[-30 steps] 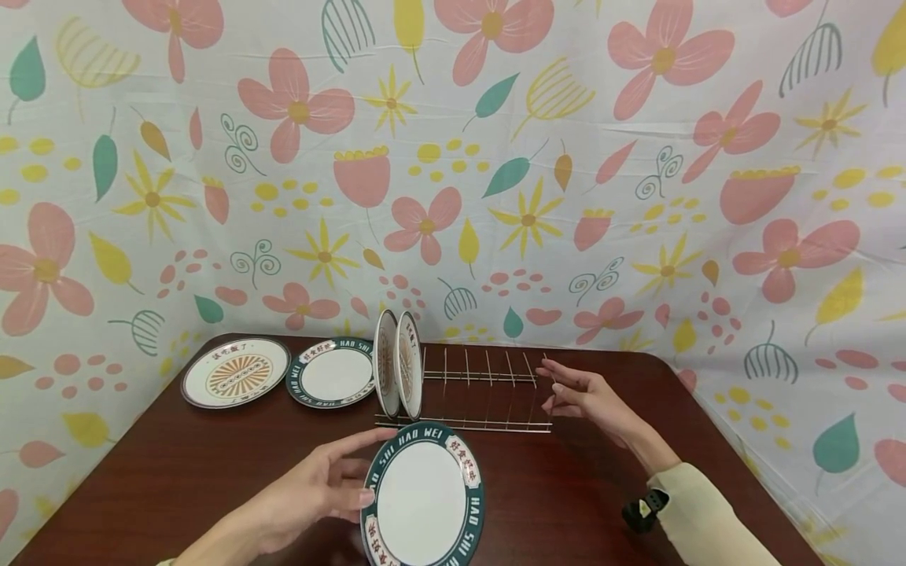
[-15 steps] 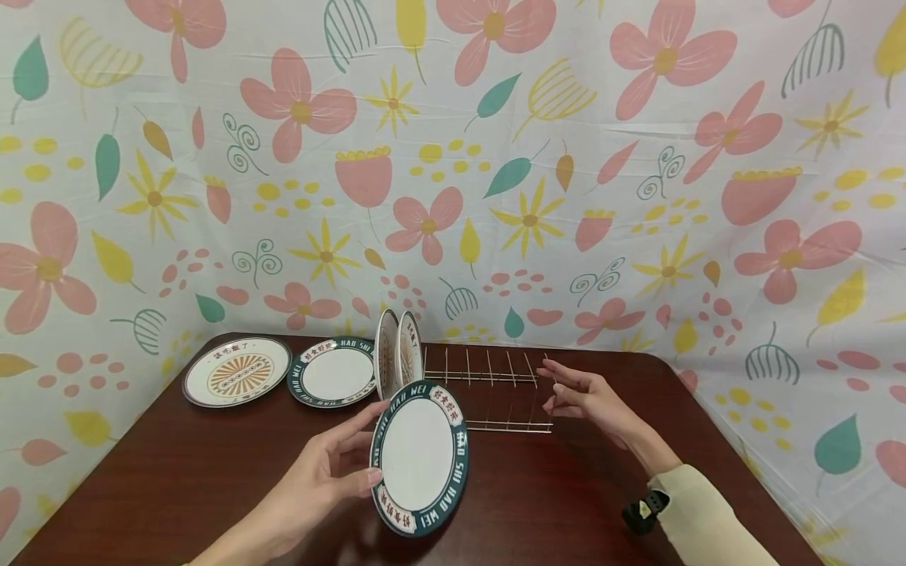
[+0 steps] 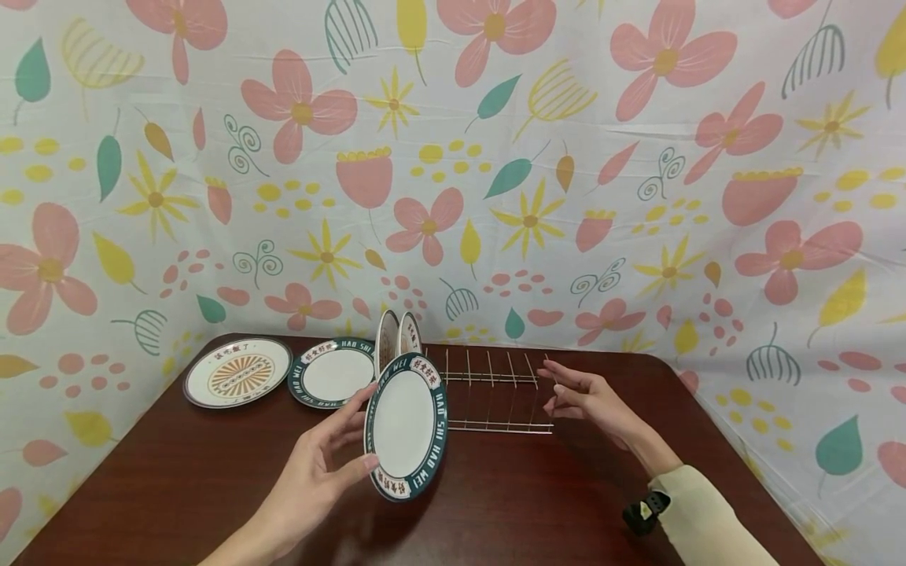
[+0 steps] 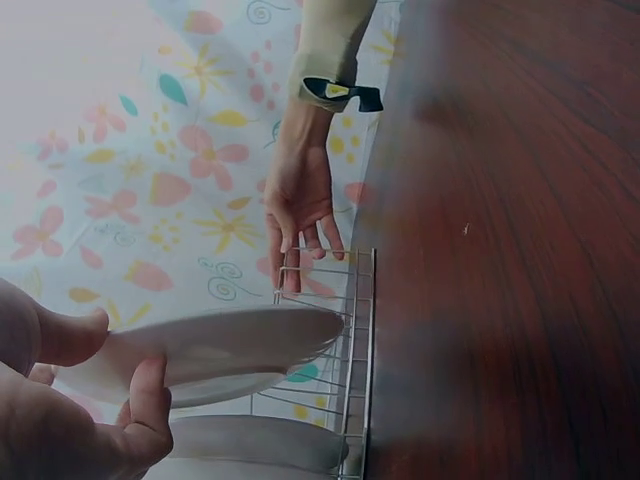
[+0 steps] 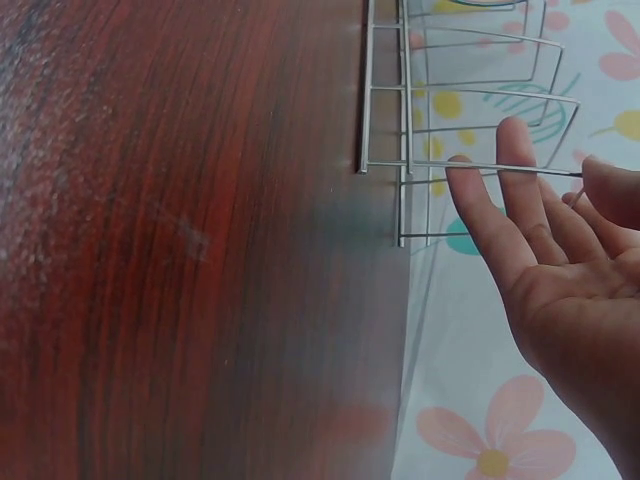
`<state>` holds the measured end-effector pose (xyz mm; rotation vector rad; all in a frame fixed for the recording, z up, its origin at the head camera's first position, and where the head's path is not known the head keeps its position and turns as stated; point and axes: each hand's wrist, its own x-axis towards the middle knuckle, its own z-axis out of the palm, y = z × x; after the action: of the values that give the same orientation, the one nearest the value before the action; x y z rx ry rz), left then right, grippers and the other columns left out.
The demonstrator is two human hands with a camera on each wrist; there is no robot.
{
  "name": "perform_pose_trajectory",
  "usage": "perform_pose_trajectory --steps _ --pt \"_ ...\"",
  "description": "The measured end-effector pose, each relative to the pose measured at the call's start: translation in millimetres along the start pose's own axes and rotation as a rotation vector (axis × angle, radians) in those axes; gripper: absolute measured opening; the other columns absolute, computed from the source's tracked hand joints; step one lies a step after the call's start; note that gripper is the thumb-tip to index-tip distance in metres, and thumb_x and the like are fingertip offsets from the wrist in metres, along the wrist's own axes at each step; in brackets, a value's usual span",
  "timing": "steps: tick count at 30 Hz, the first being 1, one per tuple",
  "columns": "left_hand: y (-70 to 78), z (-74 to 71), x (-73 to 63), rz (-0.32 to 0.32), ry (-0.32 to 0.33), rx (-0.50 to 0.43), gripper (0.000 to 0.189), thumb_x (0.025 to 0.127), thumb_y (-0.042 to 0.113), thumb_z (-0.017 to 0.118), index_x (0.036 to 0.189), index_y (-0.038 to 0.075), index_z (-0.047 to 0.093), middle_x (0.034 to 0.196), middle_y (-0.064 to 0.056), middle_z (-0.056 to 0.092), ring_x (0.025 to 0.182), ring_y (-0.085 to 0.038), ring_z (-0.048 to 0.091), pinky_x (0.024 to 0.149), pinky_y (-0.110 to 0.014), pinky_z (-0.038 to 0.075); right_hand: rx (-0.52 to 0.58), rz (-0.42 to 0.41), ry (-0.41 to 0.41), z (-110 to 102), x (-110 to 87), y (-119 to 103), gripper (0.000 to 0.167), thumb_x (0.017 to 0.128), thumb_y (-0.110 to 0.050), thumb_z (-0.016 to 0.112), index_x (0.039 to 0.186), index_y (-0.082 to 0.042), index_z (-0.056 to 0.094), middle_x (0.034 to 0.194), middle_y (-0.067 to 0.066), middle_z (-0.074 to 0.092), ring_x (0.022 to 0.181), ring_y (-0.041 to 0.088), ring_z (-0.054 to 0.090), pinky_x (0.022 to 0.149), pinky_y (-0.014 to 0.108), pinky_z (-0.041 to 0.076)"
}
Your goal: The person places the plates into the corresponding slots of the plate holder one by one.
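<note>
My left hand (image 3: 318, 464) grips the left edge of a white plate (image 3: 405, 428) with a dark green lettered rim, thumb on its face. The plate is tilted, held in front of the left end of a metal wire dish rack (image 3: 499, 429). In the left wrist view the plate's pale underside (image 4: 230, 340) shows above the rack. Two patterned plates (image 3: 386, 334) stand upright in the rack's left slots, partly hidden behind the held one. At the rack's right end, my right hand (image 3: 587, 402) pinches the end wire (image 5: 480, 167) between thumb and fingers.
A white plate with an orange sunburst (image 3: 241, 373) lies flat at the table's back left. Beside it lies another green-rimmed plate (image 3: 333, 376), its right edge close to the rack. A floral cloth (image 3: 453, 196) hangs behind the dark brown table (image 3: 524, 495).
My left hand has moved the green-rimmed plate forward and slightly left toward the rack, turning it more edge-on. My right hand has stayed at the rack's end.
</note>
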<state>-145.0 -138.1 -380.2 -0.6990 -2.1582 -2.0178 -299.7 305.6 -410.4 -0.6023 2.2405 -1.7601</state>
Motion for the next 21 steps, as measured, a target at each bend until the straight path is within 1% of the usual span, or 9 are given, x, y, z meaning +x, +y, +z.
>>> perform_pose_trajectory --steps 4,9,13,21 --pt "0.5 2.6 2.6 -0.005 0.022 0.011 0.078 0.093 -0.010 0.071 0.162 0.015 0.044 0.136 -0.022 0.062 0.125 -0.037 0.061 0.094 -0.030 0.058 0.009 0.000 0.001 0.3 -0.1 0.2 0.059 0.112 -0.008 0.050 0.166 -0.006 0.028 0.164 0.026 0.035 0.104 0.032 0.070 0.097 0.045 0.058" --pt "0.6 5.5 6.9 -0.012 0.045 0.049 0.079 0.093 -0.011 0.071 0.161 0.019 0.046 0.136 -0.019 0.062 0.126 -0.035 0.061 0.092 -0.031 0.058 0.016 0.001 0.004 1.4 -0.9 -0.2 0.060 0.112 -0.011 0.052 0.166 -0.006 0.027 0.164 0.028 0.033 0.103 0.030 0.071 0.097 0.045 0.058" --pt "0.1 7.3 10.3 -0.005 0.051 0.074 0.080 0.092 -0.013 0.070 0.161 0.021 0.047 0.136 -0.017 0.062 0.125 -0.035 0.061 0.090 -0.033 0.059 0.017 0.003 0.003 2.3 -0.8 -0.5 0.060 0.112 -0.011 0.052 0.166 -0.006 0.027 0.164 0.028 0.033 0.104 0.030 0.070 0.097 0.045 0.058" --pt "-1.2 11.9 17.2 0.028 0.053 0.082 0.080 0.091 -0.013 0.070 0.160 0.021 0.048 0.133 -0.019 0.061 0.124 -0.038 0.060 0.087 -0.034 0.060 0.006 0.001 0.003 0.2 -0.9 0.0 0.060 0.112 -0.012 0.052 0.166 -0.006 0.028 0.164 0.027 0.035 0.104 0.031 0.070 0.097 0.044 0.058"
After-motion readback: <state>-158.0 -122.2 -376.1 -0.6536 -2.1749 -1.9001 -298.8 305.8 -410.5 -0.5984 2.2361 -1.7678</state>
